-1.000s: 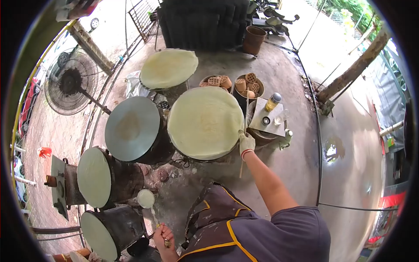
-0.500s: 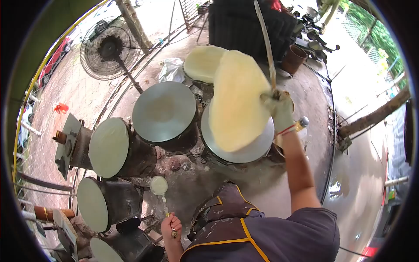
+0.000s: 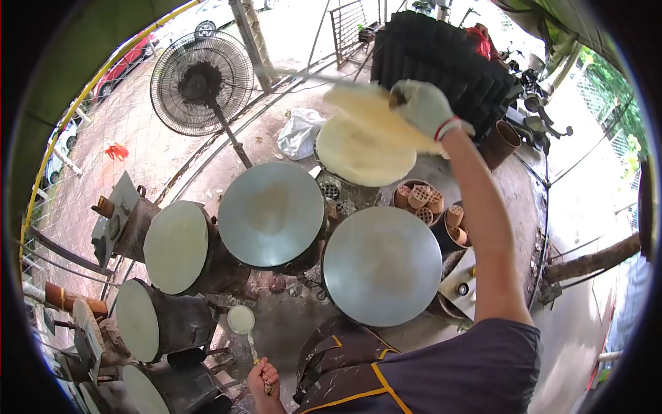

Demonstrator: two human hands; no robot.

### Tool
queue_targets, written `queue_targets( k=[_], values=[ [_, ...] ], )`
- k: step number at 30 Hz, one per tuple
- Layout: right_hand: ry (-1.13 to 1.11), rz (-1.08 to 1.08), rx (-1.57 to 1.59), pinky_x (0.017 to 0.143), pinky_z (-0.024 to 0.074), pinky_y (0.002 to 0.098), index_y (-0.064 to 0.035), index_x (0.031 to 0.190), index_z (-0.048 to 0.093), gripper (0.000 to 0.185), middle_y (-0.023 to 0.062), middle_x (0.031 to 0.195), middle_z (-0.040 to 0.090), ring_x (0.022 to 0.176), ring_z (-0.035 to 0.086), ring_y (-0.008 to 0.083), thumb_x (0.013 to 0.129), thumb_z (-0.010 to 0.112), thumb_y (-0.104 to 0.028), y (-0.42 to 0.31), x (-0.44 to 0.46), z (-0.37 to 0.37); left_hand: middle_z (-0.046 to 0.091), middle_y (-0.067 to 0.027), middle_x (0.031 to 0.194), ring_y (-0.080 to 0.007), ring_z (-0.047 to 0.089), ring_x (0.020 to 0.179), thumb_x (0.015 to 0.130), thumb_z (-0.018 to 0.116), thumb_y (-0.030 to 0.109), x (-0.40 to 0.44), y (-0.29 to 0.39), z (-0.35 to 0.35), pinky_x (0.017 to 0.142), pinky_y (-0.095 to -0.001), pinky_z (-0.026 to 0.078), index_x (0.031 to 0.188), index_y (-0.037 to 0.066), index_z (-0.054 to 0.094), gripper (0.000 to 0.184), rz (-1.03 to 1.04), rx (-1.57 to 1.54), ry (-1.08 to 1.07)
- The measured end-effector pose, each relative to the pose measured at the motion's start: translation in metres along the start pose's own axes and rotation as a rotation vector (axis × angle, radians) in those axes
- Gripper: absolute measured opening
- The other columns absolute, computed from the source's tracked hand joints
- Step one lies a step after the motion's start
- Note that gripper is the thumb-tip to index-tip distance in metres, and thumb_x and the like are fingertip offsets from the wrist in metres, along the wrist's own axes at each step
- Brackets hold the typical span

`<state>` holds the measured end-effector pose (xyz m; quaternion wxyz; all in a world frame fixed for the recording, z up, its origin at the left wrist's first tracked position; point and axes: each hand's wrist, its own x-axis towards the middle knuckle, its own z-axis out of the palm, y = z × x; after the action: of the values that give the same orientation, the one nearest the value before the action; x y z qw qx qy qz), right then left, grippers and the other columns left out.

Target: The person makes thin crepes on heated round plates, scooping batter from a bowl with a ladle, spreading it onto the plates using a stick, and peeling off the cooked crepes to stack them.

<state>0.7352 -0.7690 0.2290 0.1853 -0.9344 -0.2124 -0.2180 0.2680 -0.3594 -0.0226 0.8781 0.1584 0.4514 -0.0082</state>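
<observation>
My right hand (image 3: 422,109), in a white glove, is closed on a long thin stick (image 3: 324,79) above the back griddle. A thin pale flatbread (image 3: 386,121), blurred by motion, hangs at that hand over another round sheet (image 3: 362,155) on the back griddle. Low in the view, my bare left hand (image 3: 263,377) is wrapped round the handle of a ladle (image 3: 241,320), whose round head holds pale batter. The griddle in front of me (image 3: 383,265) and the one to its left (image 3: 272,214) show bare grey surfaces with brownish centres.
Pale sheets cover griddles at the left (image 3: 176,247) and lower left (image 3: 137,320). A standing fan (image 3: 201,83) is at the upper left. Perforated clay-coloured cylinders (image 3: 418,197) fill pots right of centre. A black stack (image 3: 438,62) and a rusty bucket (image 3: 500,144) stand at the back.
The flatbread has come off the front griddle and moved back above the rear one. My right hand has moved up and away, the stick swinging leftward. My left hand still holds the ladle.
</observation>
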Motion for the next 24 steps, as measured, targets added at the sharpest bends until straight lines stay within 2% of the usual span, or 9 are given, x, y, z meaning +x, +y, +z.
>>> queue_targets(
  k=[1, 2, 5, 8, 14, 17, 19, 21, 24],
  values=[
    [0.100, -0.124, -0.029, 0.063, 0.0471, 0.0383, -0.0097, 0.079, 0.062, 0.014, 0.0121, 0.073, 0.062, 0.070, 0.061, 0.0302, 0.072, 0.060, -0.021, 0.011, -0.009, 0.028, 0.039, -0.0004, 0.060, -0.0070, 0.037, 0.042, 0.090, 0.046, 0.008, 0.001, -0.003, -0.003, 0.034, -0.0213, 0.033, 0.092, 0.001, 0.046, 0.008, 0.005, 0.001, -0.007],
    [0.051, 0.058, -0.112, 0.063, 0.0477, 0.0390, -0.0130, 0.074, 0.062, 0.011, 0.0104, 0.074, 0.061, 0.069, 0.060, 0.0294, 0.077, 0.055, -0.022, 0.004, -0.020, 0.052, 0.039, -0.0001, 0.060, -0.0069, 0.036, 0.042, 0.090, 0.045, 0.008, 0.002, -0.005, -0.002, 0.034, -0.0214, 0.032, 0.090, 0.002, 0.046, 0.007, 0.011, 0.002, -0.014],
    [-0.123, 0.188, -0.259, 0.069, 0.0497, 0.0423, -0.0123, 0.081, 0.062, 0.013, 0.0108, 0.089, 0.059, 0.079, 0.062, 0.0292, 0.080, 0.051, -0.019, 0.046, -0.056, 0.170, 0.029, 0.0017, 0.050, -0.0093, 0.024, 0.034, 0.092, 0.046, 0.013, -0.035, -0.018, 0.064, 0.031, -0.0216, 0.026, 0.067, 0.012, 0.033, 0.029, 0.062, 0.173, 0.123],
    [-0.183, 0.269, -0.317, 0.064, 0.0491, 0.0427, -0.0146, 0.081, 0.062, 0.011, 0.0096, 0.088, 0.060, 0.076, 0.062, 0.0299, 0.076, 0.053, -0.017, 0.072, -0.080, 0.247, 0.029, 0.0023, 0.050, -0.0083, 0.022, 0.034, 0.093, 0.046, 0.011, -0.039, -0.028, 0.074, 0.031, -0.0212, 0.024, 0.067, 0.013, 0.031, 0.030, 0.139, 0.270, 0.217],
    [-0.388, 0.307, -0.140, 0.070, 0.0492, 0.0430, -0.0124, 0.092, 0.063, 0.021, 0.0128, 0.092, 0.062, 0.081, 0.062, 0.0323, 0.075, 0.056, -0.022, 0.068, -0.112, 0.267, 0.030, 0.0025, 0.053, -0.0080, 0.022, 0.036, 0.093, 0.046, 0.012, -0.049, -0.034, 0.066, 0.033, -0.0193, 0.024, 0.068, 0.012, 0.033, 0.028, 0.143, 0.162, 0.267],
    [-0.234, 0.240, 0.068, 0.072, 0.0486, 0.0445, -0.0118, 0.093, 0.065, 0.025, 0.0183, 0.085, 0.064, 0.081, 0.061, 0.0367, 0.078, 0.054, -0.029, 0.027, -0.122, 0.234, 0.037, 0.0004, 0.058, -0.0067, 0.035, 0.041, 0.091, 0.044, 0.008, -0.047, -0.033, 0.013, 0.033, -0.0206, 0.030, 0.086, 0.004, 0.045, 0.006, 0.134, -0.124, 0.008],
    [-0.274, 0.217, 0.084, 0.077, 0.0478, 0.0438, -0.0097, 0.111, 0.058, 0.037, 0.0191, 0.095, 0.063, 0.087, 0.060, 0.0363, 0.080, 0.058, -0.031, -0.011, -0.126, 0.241, 0.035, 0.0008, 0.056, -0.0065, 0.033, 0.040, 0.091, 0.044, 0.009, -0.062, -0.042, 0.007, 0.031, -0.0199, 0.026, 0.082, 0.006, 0.043, 0.010, 0.279, -0.185, -0.097],
    [-0.431, 0.212, 0.744, 0.089, 0.0441, 0.0312, -0.0017, 0.125, 0.047, 0.046, 0.0139, 0.117, 0.058, 0.104, 0.058, 0.0219, 0.081, 0.057, -0.011, -0.061, -0.134, 0.267, 0.033, 0.0018, 0.055, -0.0061, 0.031, 0.039, 0.092, 0.044, 0.009, -0.085, -0.042, 0.013, 0.031, -0.0198, 0.025, 0.081, 0.007, 0.041, 0.012, 0.370, -0.242, -0.164],
    [-0.714, 0.039, 0.882, 0.086, 0.0437, 0.0260, -0.0025, 0.127, 0.046, 0.044, 0.0088, 0.114, 0.059, 0.100, 0.057, 0.0177, 0.083, 0.052, -0.003, -0.188, -0.171, 0.291, 0.036, 0.0008, 0.059, -0.0054, 0.033, 0.040, 0.093, 0.046, 0.016, -0.135, -0.044, -0.008, 0.032, -0.0195, 0.026, 0.098, 0.003, 0.045, 0.014, 0.590, -0.235, -0.065]
  ],
)
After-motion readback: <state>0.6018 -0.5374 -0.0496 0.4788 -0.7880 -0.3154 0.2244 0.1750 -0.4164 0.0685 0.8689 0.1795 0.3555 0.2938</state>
